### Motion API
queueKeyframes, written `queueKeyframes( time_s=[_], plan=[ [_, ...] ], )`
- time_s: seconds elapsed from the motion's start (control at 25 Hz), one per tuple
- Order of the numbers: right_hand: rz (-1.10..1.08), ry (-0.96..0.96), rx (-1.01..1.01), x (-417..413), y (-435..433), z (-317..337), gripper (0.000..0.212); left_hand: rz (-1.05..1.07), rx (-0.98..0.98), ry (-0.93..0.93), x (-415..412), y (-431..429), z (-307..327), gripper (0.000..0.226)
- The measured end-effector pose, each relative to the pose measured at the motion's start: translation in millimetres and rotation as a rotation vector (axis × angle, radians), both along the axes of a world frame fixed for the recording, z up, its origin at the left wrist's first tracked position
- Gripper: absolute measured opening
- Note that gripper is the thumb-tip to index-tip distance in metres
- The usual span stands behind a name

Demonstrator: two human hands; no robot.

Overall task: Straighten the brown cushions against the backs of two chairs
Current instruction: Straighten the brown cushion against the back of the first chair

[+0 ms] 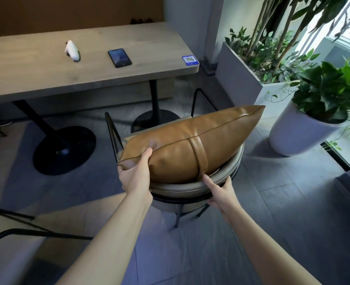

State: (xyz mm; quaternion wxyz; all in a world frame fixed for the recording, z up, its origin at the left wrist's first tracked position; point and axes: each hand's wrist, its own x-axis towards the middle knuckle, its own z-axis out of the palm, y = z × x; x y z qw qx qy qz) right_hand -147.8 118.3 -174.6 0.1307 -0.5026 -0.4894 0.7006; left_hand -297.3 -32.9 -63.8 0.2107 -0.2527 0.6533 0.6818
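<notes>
A brown leather cushion (pixel 190 138) with a strap around its middle lies tilted across the top of a chair's curved grey backrest (pixel 182 187), its right corner raised. My left hand (pixel 136 173) grips the cushion's lower left corner, thumb on top. My right hand (pixel 219 191) holds the padded backrest rim just under the strap. The chair has thin black metal arms (pixel 112 130) and its seat is mostly hidden behind the cushion. Part of a second chair's black frame (pixel 16 231) shows at the lower left; no cushion is visible on it.
A wooden table (pixel 46 75) on black pedestal bases stands ahead, holding a phone (pixel 119 57), a white controller (pixel 72 50) and a QR sticker (pixel 190 61). A white pot with a plant (pixel 305 130) and a grey planter box (pixel 244 77) stand to the right.
</notes>
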Motion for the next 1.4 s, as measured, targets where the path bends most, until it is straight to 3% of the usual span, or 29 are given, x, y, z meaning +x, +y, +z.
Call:
queueKeyframes(
  time_s=[0.16,0.32,0.52,0.72,0.88,1.12,1.28,1.4],
  plan=[
    [0.027,-0.105,0.079,-37,-8,-15,0.15,-0.011,0.025,0.005,-39,-3,4,0.147],
    [0.039,-0.136,0.089,-77,-10,-15,0.157,-0.061,0.022,0.005,-82,-6,9,0.135],
    [0.047,-0.179,0.085,-118,-7,-11,0.151,-0.066,0.018,-0.013,-127,-4,7,0.126],
    [0.062,-0.206,0.049,-152,3,-13,0.157,-0.068,-0.001,-0.003,-161,4,4,0.122],
    [0.094,-0.224,0.062,-161,3,-14,0.141,-0.07,-0.018,0.004,-175,7,1,0.111],
    [0.199,-0.275,0.007,-161,15,-5,0.143,0.0,0.053,0.039,-155,13,-5,0.103],
    [0.193,-0.236,-0.024,-160,18,3,0.125,0.037,0.096,0.021,-117,30,-9,0.09],
    [0.313,-0.222,-0.045,-147,21,7,0.148,0.059,0.063,0.018,-83,48,-14,0.108]
  ],
)
